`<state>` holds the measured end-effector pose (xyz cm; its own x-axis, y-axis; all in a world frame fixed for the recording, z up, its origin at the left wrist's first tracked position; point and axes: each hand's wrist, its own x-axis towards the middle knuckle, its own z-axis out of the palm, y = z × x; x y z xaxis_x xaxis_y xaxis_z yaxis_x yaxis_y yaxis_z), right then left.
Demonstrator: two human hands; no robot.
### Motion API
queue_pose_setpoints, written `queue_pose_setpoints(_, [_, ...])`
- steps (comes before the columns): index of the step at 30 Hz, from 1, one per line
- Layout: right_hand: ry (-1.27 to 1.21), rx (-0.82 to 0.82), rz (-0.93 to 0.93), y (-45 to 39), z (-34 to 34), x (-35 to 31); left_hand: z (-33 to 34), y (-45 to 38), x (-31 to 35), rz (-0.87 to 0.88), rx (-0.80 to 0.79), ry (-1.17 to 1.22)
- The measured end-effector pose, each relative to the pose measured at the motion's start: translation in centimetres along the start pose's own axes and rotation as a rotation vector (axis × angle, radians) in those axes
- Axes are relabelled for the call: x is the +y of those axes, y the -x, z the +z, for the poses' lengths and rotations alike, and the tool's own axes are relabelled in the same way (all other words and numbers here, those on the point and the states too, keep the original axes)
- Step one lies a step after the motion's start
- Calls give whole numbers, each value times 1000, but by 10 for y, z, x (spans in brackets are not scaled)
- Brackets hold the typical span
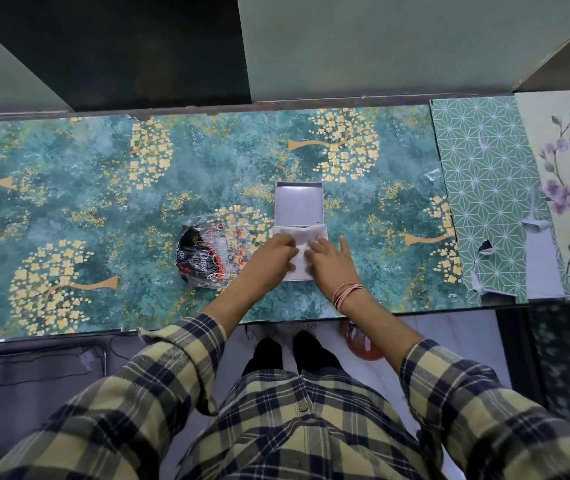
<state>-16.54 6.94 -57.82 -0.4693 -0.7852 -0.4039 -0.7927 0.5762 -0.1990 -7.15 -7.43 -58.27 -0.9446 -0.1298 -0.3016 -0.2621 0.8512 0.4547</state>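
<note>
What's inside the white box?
In the box, a white cloth fills the near half, left hand and right hand resting on it. The far half looks bare. Anything under the cloth is hidden.

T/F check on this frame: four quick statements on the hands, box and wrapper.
1. The left hand and right hand both touch the white sheet in the white box. True.
2. The crumpled plastic wrapper lies to the right of the box. False: it lies to its left.
3. Pink thread bands circle the right wrist. True.
4. The box is closed. False: its lid is open, on the far side.
</note>
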Motion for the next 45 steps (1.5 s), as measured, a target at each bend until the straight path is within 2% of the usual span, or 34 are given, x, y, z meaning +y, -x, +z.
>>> queue_pose_setpoints(5, [-20, -69, 49, -13, -9, -3, -5, -14, 6, -36, -90, -50])
queue_pose_setpoints(9, [12, -130, 67, -19, -21, -3, -13, -20, 8, -14, -73, -23])
queue_pose_setpoints(11, [38, -93, 39, -17, -25, -1, -14, -16, 8, 0, -73, -72])
queue_pose_setpoints(16, [45, 32, -33, -9, -23, 4, -5, -1, 3, 44, 54, -139])
queue_pose_setpoints(23, [108, -134, -9, -10, -20, 5, -2, -2, 5, -22, -28, -221])
queue_pose_setpoints(32, [148, -283, 16, -24, -25, 1, -5, -8, 5, -121, -172, -191])
queue_pose_setpoints(41, [174, -290, 1, -31, -26, -1, -11, -14, 5, -114, -191, -175])
queue_pose_setpoints(43, [50, -202, 6, -36, -32, 5, -17, -14, 4, -92, -190, -140])
queue_pose_setpoints(45, [-168, 12, 78, -41, -40, 13, -23, -12, 1, -78, -163, -65])
